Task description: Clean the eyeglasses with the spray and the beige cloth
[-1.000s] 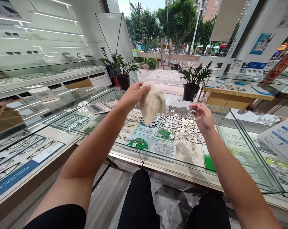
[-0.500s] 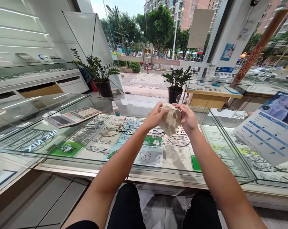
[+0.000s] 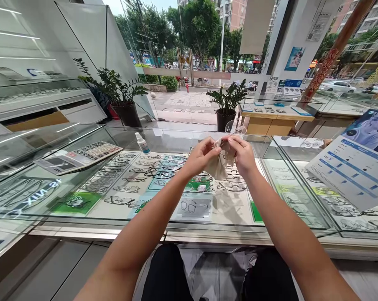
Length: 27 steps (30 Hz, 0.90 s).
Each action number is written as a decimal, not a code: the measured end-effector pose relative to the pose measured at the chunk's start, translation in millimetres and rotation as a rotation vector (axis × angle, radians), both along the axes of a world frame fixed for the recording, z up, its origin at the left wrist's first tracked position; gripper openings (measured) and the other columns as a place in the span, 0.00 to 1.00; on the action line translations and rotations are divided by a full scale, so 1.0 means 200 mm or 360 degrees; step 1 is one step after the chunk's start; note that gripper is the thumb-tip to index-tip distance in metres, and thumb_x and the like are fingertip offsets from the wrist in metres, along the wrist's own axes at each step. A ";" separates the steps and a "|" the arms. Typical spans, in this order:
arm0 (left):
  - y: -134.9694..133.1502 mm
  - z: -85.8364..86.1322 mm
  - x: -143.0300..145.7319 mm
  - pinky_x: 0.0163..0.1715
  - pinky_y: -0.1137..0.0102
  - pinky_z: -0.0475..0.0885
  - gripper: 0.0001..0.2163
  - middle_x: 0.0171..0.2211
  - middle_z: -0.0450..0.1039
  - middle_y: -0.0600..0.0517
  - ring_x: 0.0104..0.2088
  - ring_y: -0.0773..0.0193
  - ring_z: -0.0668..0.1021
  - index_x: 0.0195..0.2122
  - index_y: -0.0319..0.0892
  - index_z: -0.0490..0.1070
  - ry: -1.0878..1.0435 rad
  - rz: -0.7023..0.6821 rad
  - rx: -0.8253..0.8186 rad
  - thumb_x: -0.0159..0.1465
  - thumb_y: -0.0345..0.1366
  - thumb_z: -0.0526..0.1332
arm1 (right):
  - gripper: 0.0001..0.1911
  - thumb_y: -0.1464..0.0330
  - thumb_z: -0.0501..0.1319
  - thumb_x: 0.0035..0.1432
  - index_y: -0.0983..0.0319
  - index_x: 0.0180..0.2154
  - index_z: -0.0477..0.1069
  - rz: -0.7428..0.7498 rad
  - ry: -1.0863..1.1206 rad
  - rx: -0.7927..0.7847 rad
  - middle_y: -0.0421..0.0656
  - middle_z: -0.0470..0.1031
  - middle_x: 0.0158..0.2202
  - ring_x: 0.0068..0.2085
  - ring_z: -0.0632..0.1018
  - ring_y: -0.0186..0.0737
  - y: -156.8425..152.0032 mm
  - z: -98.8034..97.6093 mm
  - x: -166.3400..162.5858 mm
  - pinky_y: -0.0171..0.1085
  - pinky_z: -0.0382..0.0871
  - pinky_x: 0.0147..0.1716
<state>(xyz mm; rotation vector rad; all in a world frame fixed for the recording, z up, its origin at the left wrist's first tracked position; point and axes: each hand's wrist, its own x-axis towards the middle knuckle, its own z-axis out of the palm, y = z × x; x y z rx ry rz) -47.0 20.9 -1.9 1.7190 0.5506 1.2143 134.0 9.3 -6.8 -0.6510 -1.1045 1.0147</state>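
Above a glass display counter (image 3: 164,229) both my hands meet at chest height. My left hand (image 3: 200,155) pinches a beige cleaning cloth (image 3: 216,166) that hangs between the two hands. My right hand (image 3: 243,154) is closed on a clear pair of glasses (image 3: 236,127); one lens rises above my fingers, the rest is wrapped in the cloth. Rows of spectacle frames (image 3: 157,169) lie under the glass below.
A small spray bottle (image 3: 142,143) and a calculator (image 3: 79,156) rest on the counter to the left. A printed board (image 3: 352,167) leans at the right. Two potted plants (image 3: 227,104) stand behind the counter by the window. More glass cases run along the left.
My left hand brought the cloth over to my right hand, and both now close together on the glasses. My view has swung to the right along the counter.
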 end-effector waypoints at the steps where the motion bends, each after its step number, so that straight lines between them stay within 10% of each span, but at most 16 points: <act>1: 0.00 0.00 0.00 0.37 0.69 0.68 0.30 0.33 0.70 0.53 0.35 0.64 0.72 0.34 0.42 0.70 0.0002 0.0009 0.0021 0.64 0.67 0.72 | 0.13 0.53 0.80 0.51 0.54 0.34 0.89 0.0005 -0.0007 0.0009 0.42 0.80 0.42 0.45 0.79 0.44 0.00 0.00 0.00 0.43 0.75 0.53; 12: -0.02 -0.02 0.04 0.34 0.71 0.71 0.38 0.34 0.78 0.54 0.32 0.65 0.78 0.50 0.43 0.71 -0.0154 -0.0182 -0.0563 0.51 0.62 0.83 | 0.15 0.51 0.78 0.55 0.54 0.37 0.91 0.0168 -0.0151 0.0055 0.43 0.77 0.42 0.49 0.77 0.46 -0.05 0.02 -0.02 0.46 0.72 0.58; 27: -0.02 -0.03 0.02 0.36 0.71 0.66 0.30 0.38 0.80 0.50 0.35 0.64 0.76 0.49 0.40 0.84 -0.0119 -0.0250 -0.0609 0.55 0.57 0.83 | 0.17 0.48 0.77 0.56 0.52 0.40 0.90 0.0238 -0.0129 0.0003 0.43 0.88 0.49 0.53 0.81 0.50 -0.08 0.05 -0.02 0.49 0.73 0.62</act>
